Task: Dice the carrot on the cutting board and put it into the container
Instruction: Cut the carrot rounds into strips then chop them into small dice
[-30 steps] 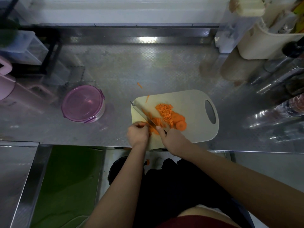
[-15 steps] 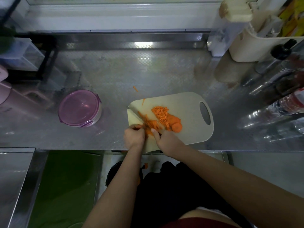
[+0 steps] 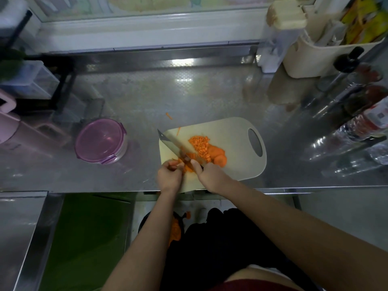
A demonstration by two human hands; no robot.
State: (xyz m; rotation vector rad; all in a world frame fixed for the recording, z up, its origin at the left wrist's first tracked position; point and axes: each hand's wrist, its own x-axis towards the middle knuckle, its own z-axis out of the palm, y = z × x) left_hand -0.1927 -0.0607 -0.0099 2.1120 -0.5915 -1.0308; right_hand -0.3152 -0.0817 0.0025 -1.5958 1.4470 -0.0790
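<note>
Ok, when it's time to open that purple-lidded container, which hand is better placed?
Left. The left hand sits at the left end of the cutting board, nearest the container, and holds only carrot. The right hand grips the knife.

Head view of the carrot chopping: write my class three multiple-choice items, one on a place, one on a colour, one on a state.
1. Where does the container stand relative to the cutting board?
A on it
B to its left
C to its right

2. What colour is the container's lid?
A green
B white
C purple

3. What is the right hand doing?
A gripping the knife
B lying flat on the counter
C lifting the container

Answers:
1 B: it sits on the counter, left of the board.
2 C: the lid looks purple.
3 A: it holds the handle, with the blade down at the carrot.
</note>
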